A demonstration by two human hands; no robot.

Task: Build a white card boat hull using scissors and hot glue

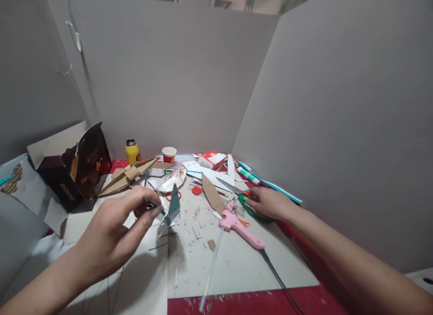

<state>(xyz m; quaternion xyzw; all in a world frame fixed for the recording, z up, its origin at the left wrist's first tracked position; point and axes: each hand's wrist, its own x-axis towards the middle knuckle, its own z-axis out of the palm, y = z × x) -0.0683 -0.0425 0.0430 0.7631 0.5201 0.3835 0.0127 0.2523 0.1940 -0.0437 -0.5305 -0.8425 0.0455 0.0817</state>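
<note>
My left hand [118, 222] is raised over the left of the work board, with thumb and fingers pinched together. They hold a thin dark stem with a folded teal paper piece [173, 206] at its end. At the right, my right hand [269, 202] has its fingers curled over the green and orange handles of a pair of scissors [232, 186], whose blades point away to the left. Just below that hand lies a pink glue gun [241, 229], with a clear glue stick [211, 272] running out of its back. A leaf-shaped cardboard piece [212, 194] lies beside its nozzle.
A dark open box [72, 175] stands at the left, near a boat-like cardboard shape [130, 176]. Behind are a yellow bottle [132, 152], a paper cup [169, 155] and a red-white box [212, 159]. Paper scraps litter the pale board [243, 272]; grey panels surround the table.
</note>
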